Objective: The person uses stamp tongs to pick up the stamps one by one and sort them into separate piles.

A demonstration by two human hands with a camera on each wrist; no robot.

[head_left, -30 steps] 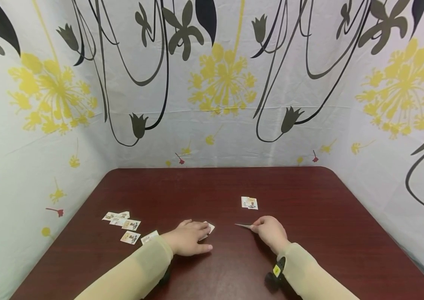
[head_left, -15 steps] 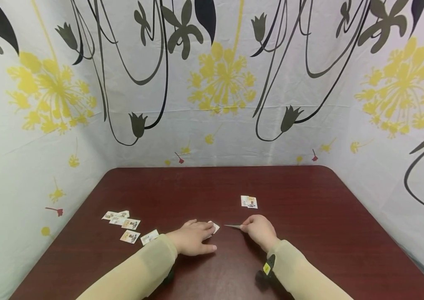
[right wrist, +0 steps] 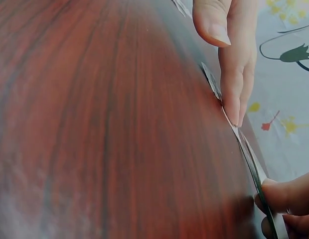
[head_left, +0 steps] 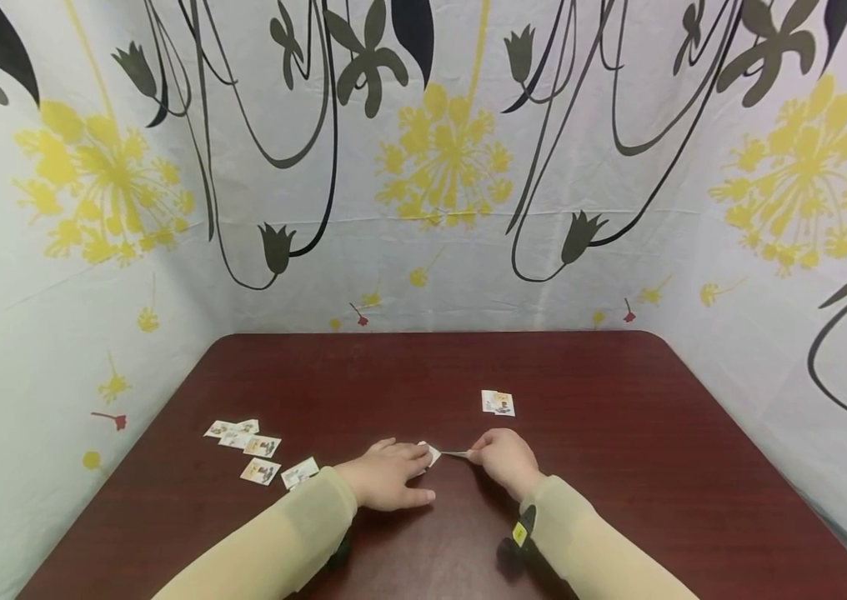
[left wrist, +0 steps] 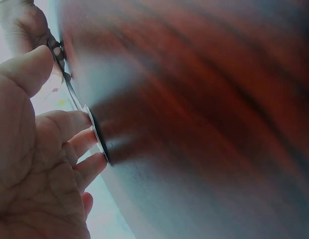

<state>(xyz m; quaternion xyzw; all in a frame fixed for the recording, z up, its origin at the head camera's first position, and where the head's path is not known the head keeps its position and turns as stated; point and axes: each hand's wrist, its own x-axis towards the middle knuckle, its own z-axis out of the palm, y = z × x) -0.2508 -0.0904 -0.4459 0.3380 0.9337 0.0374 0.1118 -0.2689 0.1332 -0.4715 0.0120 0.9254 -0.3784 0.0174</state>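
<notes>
My left hand (head_left: 388,475) lies palm down, its straight fingers resting on a small white card (head_left: 434,455) on the table. In the left wrist view, the fingertips touch that card's edge (left wrist: 100,142). To the right, my right hand (head_left: 506,461) pinches another card (head_left: 456,454) between thumb and fingers, tilted nearly edge-on to the head camera. The held card's far edge meets the card under the left fingers. In the right wrist view, the pinched card (right wrist: 253,167) runs up to the left fingertips.
Several picture cards (head_left: 262,447) lie on the left of the dark red table (head_left: 363,375), some overlapping. One card (head_left: 299,472) lies close by the left sleeve. Two overlapping cards (head_left: 498,403) are farther back on the right. A patterned cloth (head_left: 423,275) hangs around the table.
My right hand has moved left with its card until the card meets the one under my left fingers. My left hand has slid slightly right along with its card.
</notes>
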